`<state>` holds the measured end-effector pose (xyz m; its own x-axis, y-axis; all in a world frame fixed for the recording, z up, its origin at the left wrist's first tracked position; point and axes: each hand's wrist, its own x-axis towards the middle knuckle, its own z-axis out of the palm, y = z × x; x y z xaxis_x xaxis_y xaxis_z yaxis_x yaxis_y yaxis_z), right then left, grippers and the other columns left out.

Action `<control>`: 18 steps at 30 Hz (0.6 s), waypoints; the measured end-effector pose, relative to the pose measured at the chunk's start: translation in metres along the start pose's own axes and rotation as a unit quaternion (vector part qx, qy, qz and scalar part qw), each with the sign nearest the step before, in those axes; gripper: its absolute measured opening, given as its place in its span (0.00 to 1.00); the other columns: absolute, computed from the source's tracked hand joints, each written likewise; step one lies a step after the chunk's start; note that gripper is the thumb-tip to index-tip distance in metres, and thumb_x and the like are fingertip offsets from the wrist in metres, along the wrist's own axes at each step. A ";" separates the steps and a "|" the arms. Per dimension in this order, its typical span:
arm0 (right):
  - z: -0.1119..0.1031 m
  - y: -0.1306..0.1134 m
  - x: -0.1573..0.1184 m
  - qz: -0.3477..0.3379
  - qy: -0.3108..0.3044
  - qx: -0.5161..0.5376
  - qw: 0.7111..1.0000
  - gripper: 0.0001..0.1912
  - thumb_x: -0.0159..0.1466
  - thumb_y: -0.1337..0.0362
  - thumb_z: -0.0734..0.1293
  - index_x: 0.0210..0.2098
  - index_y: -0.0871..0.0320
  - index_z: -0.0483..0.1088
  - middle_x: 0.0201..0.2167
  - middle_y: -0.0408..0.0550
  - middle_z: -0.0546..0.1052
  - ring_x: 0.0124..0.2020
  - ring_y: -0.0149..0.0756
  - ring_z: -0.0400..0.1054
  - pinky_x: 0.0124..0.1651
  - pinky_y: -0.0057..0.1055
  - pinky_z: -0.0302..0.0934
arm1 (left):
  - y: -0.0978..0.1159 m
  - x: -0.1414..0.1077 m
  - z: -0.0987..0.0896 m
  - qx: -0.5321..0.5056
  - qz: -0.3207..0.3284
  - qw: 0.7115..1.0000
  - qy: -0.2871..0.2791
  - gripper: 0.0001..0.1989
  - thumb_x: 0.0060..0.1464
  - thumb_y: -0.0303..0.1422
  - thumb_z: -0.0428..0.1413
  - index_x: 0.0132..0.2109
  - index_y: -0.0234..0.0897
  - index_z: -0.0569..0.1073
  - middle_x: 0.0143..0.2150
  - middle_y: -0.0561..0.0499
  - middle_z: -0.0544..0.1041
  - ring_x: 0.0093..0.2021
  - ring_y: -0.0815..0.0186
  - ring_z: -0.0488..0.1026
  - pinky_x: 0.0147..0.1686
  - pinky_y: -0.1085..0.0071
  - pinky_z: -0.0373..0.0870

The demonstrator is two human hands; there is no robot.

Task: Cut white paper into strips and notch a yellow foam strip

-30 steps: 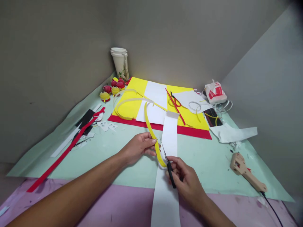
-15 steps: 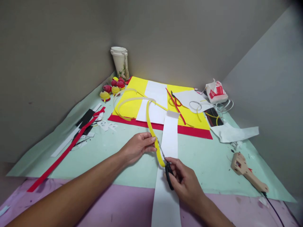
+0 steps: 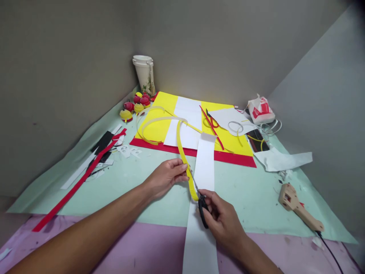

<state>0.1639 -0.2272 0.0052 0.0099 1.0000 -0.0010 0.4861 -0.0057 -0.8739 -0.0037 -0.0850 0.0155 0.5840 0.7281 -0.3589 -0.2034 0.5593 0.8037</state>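
My left hand [image 3: 171,176] pinches a long yellow strip [image 3: 182,146], whose lower part carries a row of fine cuts. The strip's upper end curls back over the yellow and white sheets. In my right hand [image 3: 221,215] are black-handled scissors [image 3: 203,213], their blades pointing up and left along the strip's right edge near my left fingertips. Whether the blades are parted is too small to tell. Beneath the strip and scissors runs a long white paper strip [image 3: 204,163], which reaches down past the table's front edge.
Yellow sheets [image 3: 242,142] on red card lie behind my hands. At the right rest a beige glue gun [image 3: 302,213] and a tissue pack [image 3: 261,110]. Red strips [image 3: 71,194] and black scraps lie left; a white cup [image 3: 144,74] and small red and yellow pieces [image 3: 126,115] stand behind.
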 end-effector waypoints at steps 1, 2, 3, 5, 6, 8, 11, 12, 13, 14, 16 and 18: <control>0.000 0.000 0.000 0.001 0.000 -0.002 1.000 0.20 0.60 0.72 0.61 0.52 0.55 0.67 0.27 0.40 0.71 0.25 0.29 0.64 0.29 0.22 0.61 | 0.000 0.000 0.000 0.000 0.001 1.000 0.000 0.05 0.54 0.29 0.60 0.35 0.29 0.74 0.30 0.50 0.73 0.29 0.75 0.71 0.32 0.80 0.73; 0.000 0.000 0.000 0.000 0.001 -0.005 1.000 0.20 0.60 0.71 0.61 0.52 0.55 0.67 0.27 0.40 0.71 0.25 0.29 0.64 0.29 0.22 0.61 | 0.000 0.000 0.000 0.001 0.001 1.000 0.000 0.05 0.54 0.29 0.60 0.35 0.29 0.74 0.30 0.50 0.73 0.29 0.75 0.71 0.32 0.80 0.73; 0.000 0.000 0.001 -0.001 0.002 -0.008 1.000 0.20 0.60 0.71 0.61 0.52 0.55 0.67 0.28 0.40 0.71 0.25 0.29 0.64 0.29 0.22 0.61 | 0.000 -0.001 0.000 0.001 0.001 1.000 -0.001 0.05 0.54 0.29 0.60 0.34 0.29 0.74 0.30 0.50 0.73 0.29 0.75 0.71 0.32 0.80 0.73; 0.000 0.000 0.001 -0.004 0.004 -0.012 1.000 0.20 0.60 0.71 0.61 0.52 0.55 0.67 0.28 0.40 0.71 0.25 0.29 0.64 0.30 0.23 0.61 | 0.000 -0.001 0.001 0.001 0.000 1.000 -0.004 0.06 0.54 0.29 0.60 0.34 0.29 0.74 0.30 0.51 0.73 0.29 0.74 0.71 0.32 0.80 0.73; 0.001 -0.001 0.002 -0.005 0.005 -0.013 1.000 0.20 0.60 0.71 0.61 0.52 0.56 0.67 0.27 0.40 0.71 0.25 0.29 0.64 0.30 0.23 0.61 | 0.000 -0.001 0.002 0.002 -0.001 1.000 -0.006 0.06 0.54 0.29 0.60 0.34 0.29 0.74 0.30 0.51 0.73 0.29 0.74 0.71 0.32 0.80 0.73; 0.001 -0.001 0.002 -0.004 0.006 -0.014 1.000 0.20 0.60 0.71 0.61 0.52 0.56 0.67 0.27 0.40 0.71 0.25 0.29 0.65 0.30 0.23 0.61 | -0.001 -0.001 0.002 0.002 -0.001 1.000 -0.010 0.06 0.54 0.29 0.60 0.34 0.29 0.73 0.30 0.51 0.73 0.29 0.75 0.71 0.32 0.80 0.73; 0.001 -0.002 0.002 -0.007 0.008 -0.024 1.000 0.20 0.60 0.70 0.61 0.52 0.57 0.67 0.27 0.41 0.71 0.25 0.30 0.65 0.30 0.24 0.61 | -0.002 0.000 0.002 0.005 0.000 1.000 -0.010 0.07 0.54 0.30 0.60 0.34 0.29 0.73 0.30 0.51 0.73 0.29 0.75 0.71 0.32 0.80 0.72; 0.001 -0.002 0.002 -0.010 0.009 -0.030 0.999 0.20 0.60 0.70 0.61 0.52 0.57 0.67 0.27 0.41 0.71 0.25 0.30 0.65 0.31 0.24 0.61 | -0.002 0.000 0.002 0.005 0.001 1.000 -0.011 0.07 0.54 0.30 0.61 0.34 0.29 0.73 0.30 0.51 0.73 0.29 0.75 0.71 0.32 0.80 0.72; 0.001 -0.002 0.002 -0.013 0.010 -0.035 0.999 0.20 0.60 0.71 0.61 0.52 0.57 0.67 0.27 0.41 0.71 0.25 0.31 0.65 0.31 0.24 0.61 | -0.002 0.000 0.001 0.006 0.001 1.000 -0.011 0.07 0.54 0.31 0.61 0.35 0.29 0.73 0.30 0.51 0.73 0.29 0.75 0.71 0.32 0.80 0.72; 0.001 -0.003 0.002 -0.016 0.011 -0.040 0.999 0.20 0.60 0.71 0.61 0.52 0.56 0.67 0.27 0.41 0.71 0.26 0.31 0.65 0.31 0.25 0.61 | -0.002 0.000 0.001 0.006 0.001 1.000 -0.012 0.08 0.53 0.31 0.61 0.35 0.29 0.74 0.30 0.50 0.73 0.29 0.75 0.71 0.32 0.80 0.72; 0.001 -0.002 0.001 -0.019 0.011 -0.044 0.999 0.20 0.60 0.71 0.61 0.52 0.56 0.67 0.27 0.41 0.71 0.26 0.31 0.65 0.32 0.25 0.62 | -0.002 0.000 0.001 0.004 0.001 1.000 -0.013 0.08 0.53 0.32 0.62 0.35 0.29 0.74 0.30 0.50 0.73 0.29 0.75 0.71 0.32 0.80 0.72; 0.002 -0.002 0.001 -0.020 0.012 -0.047 0.999 0.20 0.60 0.71 0.61 0.52 0.56 0.67 0.27 0.41 0.71 0.26 0.32 0.66 0.32 0.25 0.62 | -0.002 0.000 0.001 0.003 0.001 1.000 -0.012 0.09 0.52 0.32 0.62 0.35 0.29 0.74 0.30 0.50 0.73 0.29 0.75 0.71 0.32 0.80 0.72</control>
<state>0.1617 -0.2260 0.0060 0.0092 0.9989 0.0455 0.5661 0.0323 -0.8237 -0.0030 -0.0869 0.0141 0.6020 0.7195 -0.3464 -0.1991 0.5553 0.8074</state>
